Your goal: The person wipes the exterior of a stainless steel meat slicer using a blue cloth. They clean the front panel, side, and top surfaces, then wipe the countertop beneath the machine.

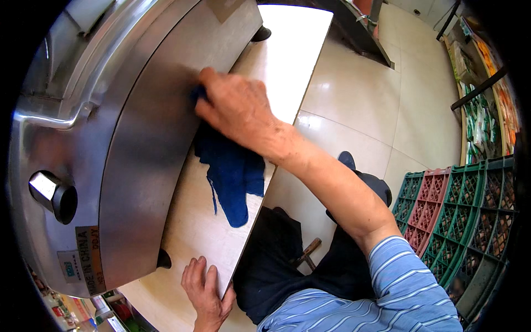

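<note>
My right hand (238, 108) pinches a bunched dark blue cloth (232, 178) between thumb and fingers, against the lower side of a stainless steel machine (141, 166). The cloth hangs from under the hand and spreads over the pale tabletop (195, 232), with a frayed thread at its left side. Down at the near edge of the tabletop, my left hand (207, 288) has its fingers flat on the surface and its thumb at the edge. The machine stands on black rubber feet (164, 259) and has a knob (54, 197) on its front.
Stacked plastic crates (450, 207) in green and pink stand at the right, on the tiled floor (352, 91). Shelves (481, 103) with bagged goods line the far right. Below the tabletop, between my dark-trousered legs, is a wooden stool frame (307, 253).
</note>
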### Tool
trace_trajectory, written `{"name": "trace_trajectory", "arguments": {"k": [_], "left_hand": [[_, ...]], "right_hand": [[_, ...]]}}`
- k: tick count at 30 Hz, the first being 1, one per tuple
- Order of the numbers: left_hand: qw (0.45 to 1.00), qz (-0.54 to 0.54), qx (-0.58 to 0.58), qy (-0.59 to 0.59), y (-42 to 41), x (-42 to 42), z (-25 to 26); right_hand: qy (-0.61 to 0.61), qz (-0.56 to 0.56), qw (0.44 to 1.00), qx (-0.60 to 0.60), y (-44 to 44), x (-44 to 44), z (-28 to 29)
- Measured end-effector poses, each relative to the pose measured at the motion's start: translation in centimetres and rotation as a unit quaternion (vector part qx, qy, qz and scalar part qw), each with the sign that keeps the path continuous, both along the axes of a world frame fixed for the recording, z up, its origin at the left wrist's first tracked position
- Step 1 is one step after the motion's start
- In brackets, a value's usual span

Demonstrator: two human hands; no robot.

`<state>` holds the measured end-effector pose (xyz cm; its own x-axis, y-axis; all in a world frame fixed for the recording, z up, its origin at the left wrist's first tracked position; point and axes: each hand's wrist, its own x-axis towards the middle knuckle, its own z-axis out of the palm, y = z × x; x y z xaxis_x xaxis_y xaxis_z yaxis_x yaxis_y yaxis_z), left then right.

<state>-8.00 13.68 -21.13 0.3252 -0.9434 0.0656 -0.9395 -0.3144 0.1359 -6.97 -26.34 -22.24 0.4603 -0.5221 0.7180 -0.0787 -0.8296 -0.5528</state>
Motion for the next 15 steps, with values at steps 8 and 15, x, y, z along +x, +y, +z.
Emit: {"name": "trace_trajectory", "arguments": {"k": [8, 15], "left_hand": [[1.000, -0.002, -0.002, 0.005, -0.1, 0.1, 0.1], [1.000, -0.011, -0.009, 0.016, -0.3, 0.0, 0.1]], "right_hand": [[-0.009, -0.095, 0.995, -0.021, -1.2, 1.3, -1.4], [0.042, -0.153, 0.987, -0.026, -3.9, 0.9, -1.3]]}}
